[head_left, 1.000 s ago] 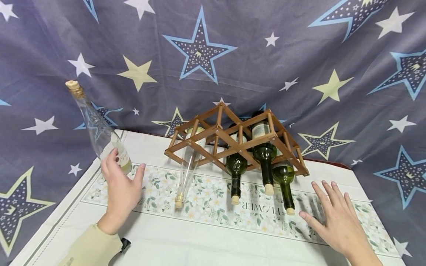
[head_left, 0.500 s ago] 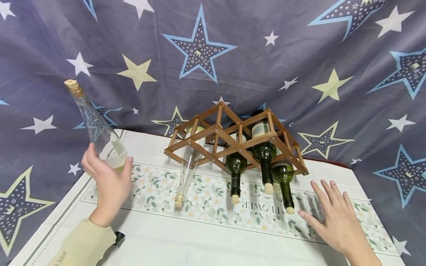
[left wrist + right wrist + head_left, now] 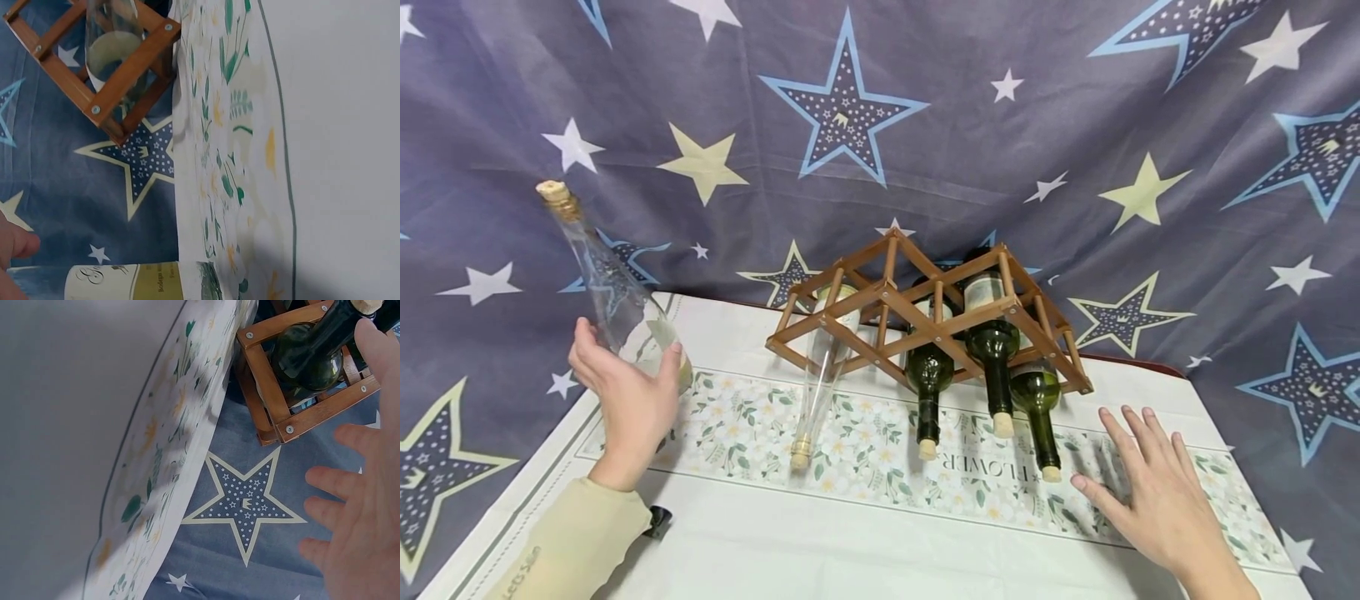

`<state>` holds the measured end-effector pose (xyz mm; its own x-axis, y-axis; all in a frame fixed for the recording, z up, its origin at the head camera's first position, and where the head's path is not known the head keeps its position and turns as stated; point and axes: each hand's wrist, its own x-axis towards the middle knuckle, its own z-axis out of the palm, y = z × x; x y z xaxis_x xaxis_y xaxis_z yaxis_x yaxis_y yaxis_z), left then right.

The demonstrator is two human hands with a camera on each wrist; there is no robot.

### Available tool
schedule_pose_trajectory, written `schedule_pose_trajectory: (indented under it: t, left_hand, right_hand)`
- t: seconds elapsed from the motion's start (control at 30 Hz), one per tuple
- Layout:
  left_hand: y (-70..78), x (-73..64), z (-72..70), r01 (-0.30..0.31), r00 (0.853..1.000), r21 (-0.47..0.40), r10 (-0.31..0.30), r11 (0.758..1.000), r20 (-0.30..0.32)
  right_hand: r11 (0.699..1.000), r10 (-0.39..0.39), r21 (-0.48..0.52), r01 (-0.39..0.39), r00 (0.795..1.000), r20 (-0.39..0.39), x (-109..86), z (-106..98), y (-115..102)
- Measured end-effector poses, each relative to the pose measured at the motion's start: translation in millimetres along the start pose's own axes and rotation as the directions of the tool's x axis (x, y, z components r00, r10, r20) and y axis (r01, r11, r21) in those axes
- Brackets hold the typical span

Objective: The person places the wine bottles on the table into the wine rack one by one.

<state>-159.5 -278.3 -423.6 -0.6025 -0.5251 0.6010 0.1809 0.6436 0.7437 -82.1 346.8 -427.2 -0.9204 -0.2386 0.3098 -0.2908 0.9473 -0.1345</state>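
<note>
In the head view a clear glass bottle (image 3: 617,292) with a cork stands at the table's left end. My left hand (image 3: 628,408) is in front of its lower part, thumb and fingers spread wide; contact with the glass cannot be told. The left wrist view has the bottle's label (image 3: 125,281) at the bottom edge, with a fingertip beside it. My right hand (image 3: 1165,500), fingers straight and spread, is right of the wooden wine rack (image 3: 940,337) and holds nothing. The right wrist view puts its fingers (image 3: 334,481) near the rack's end.
Lying in the rack, necks towards me, are a clear bottle (image 3: 812,400) and three green bottles, one of them at the right end (image 3: 1041,417). A floral runner (image 3: 880,442) crosses the white tablecloth (image 3: 820,550). A star-patterned curtain (image 3: 970,150) hangs behind.
My left hand has moved left and slightly back towards me across the front of the standing bottle, its fingers spreading. Bottle and rack keep their places; the right hand stays nearly still.
</note>
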Motion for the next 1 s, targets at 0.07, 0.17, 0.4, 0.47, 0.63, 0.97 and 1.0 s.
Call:
schedule_pose_trajectory:
  t: [0.07, 0.17, 0.4, 0.47, 0.63, 0.97, 1.0]
  left_hand:
    - [-2.2, 2.1, 0.3, 0.014, 1.0, 0.002, -0.014, 1.0, 0.001]
    - [-5.0, 4.8, 0.4, 0.023, 1.0, 0.003, -0.023, 1.0, 0.007]
    - [-7.9, 9.0, -0.3, 0.095, 0.995, 0.007, -0.095, 0.995, 0.04]
    - [-8.5, 9.7, -0.2, 0.116, 0.992, 0.007, -0.117, 0.993, 0.045]
    - [-10.9, 11.6, 0.9, 0.142, 0.988, 0.011, -0.143, 0.99, 0.051]
    - [-14.7, 13.6, 3.5, 0.176, 0.982, 0.009, -0.176, 0.984, 0.07]
    - [-14.9, 13.5, 3.6, 0.178, 0.981, 0.011, -0.179, 0.984, 0.074]
  right_hand:
    - [1.0, 0.002, 0.0, -0.002, 1.0, 0.006, -0.2, 0.7, 0.3]
    - [1.0, 0.002, 0.0, -0.002, 1.0, 0.006, -0.4, 1.0, 0.6]
    - [1.0, -0.001, 0.001, 0.001, 1.0, -0.005, -0.7, 0.2, 0.6]
    - [1.0, -0.001, 0.001, 0.001, 1.0, -0.005, -0.8, 0.2, 0.6]
    - [1.0, 0.001, 0.004, -0.001, 1.0, -0.004, -0.9, 0.9, 0.5]
    - [1.0, -0.007, 0.006, 0.007, 1.0, -0.01, -2.2, 3.7, 0.2]
    - [1.0, -0.009, 0.008, 0.009, 1.0, -0.014, -2.5, 3.9, 0.0]
